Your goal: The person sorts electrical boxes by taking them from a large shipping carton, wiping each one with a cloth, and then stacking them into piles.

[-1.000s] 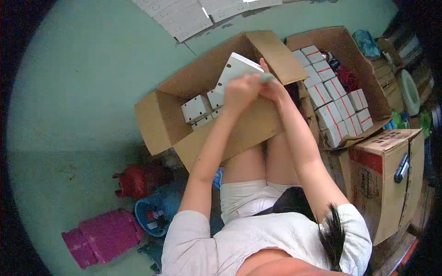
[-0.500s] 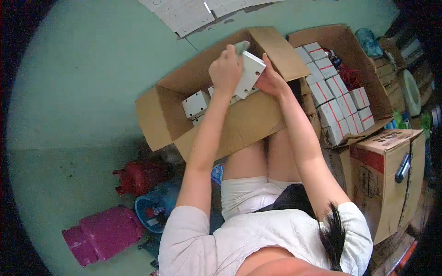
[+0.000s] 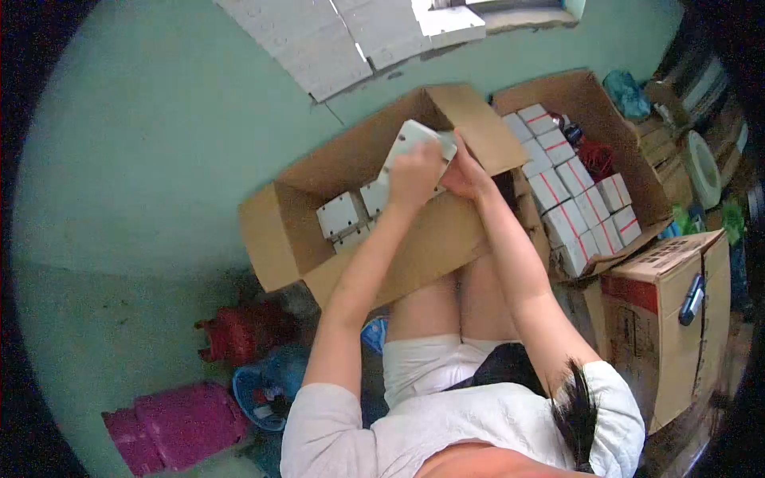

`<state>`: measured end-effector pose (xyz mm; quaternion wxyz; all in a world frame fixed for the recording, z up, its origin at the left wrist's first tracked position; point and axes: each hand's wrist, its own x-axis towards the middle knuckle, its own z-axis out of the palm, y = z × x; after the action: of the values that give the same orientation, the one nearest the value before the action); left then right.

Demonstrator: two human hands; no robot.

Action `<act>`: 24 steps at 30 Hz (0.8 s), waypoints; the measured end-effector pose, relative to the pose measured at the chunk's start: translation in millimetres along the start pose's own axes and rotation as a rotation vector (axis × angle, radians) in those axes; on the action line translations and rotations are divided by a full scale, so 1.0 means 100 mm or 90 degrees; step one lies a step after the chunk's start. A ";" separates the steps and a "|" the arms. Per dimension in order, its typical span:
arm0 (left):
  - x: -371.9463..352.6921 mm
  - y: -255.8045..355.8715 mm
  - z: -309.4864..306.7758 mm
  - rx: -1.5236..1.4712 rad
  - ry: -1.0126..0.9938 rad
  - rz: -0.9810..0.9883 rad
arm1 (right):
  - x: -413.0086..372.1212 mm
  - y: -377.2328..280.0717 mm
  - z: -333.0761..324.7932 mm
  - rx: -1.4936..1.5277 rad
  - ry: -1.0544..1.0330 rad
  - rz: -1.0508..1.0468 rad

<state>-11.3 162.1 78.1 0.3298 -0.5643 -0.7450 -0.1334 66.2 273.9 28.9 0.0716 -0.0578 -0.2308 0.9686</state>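
White, smooth card folded into a flat rectangular box (image 3: 408, 137) is gripped from both sides: the left hand (image 3: 414, 177) is clenched on its lower edge and the right hand (image 3: 464, 175) pinches its right side. It tilts above the open brown corrugated carton (image 3: 414, 239), over the small square white boxes (image 3: 341, 215) packed inside. Beside it, a second brown carton (image 3: 594, 95) holds rows of red-striped white boxes (image 3: 575, 177). Flat white sheets (image 3: 319, 40) lie on the matte green floor (image 3: 159, 159).
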 end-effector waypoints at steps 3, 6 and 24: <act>-0.03 0.17 -0.05 -0.055 0.012 0.107 | 0.19 0.04 -0.58 -0.055 0.001 0.003; 0.14 0.13 -0.13 -0.062 0.002 0.040 | -0.07 -0.06 -0.06 -0.038 0.077 -0.047; 0.13 1.33 -0.83 -0.353 0.007 0.290 | -1.86 -0.77 0.01 -0.168 0.399 -0.300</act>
<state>139.0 168.3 125.1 0.1895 -0.7833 -0.5336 -0.2567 257.8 311.0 79.2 0.3503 -0.3041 -0.3268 0.8234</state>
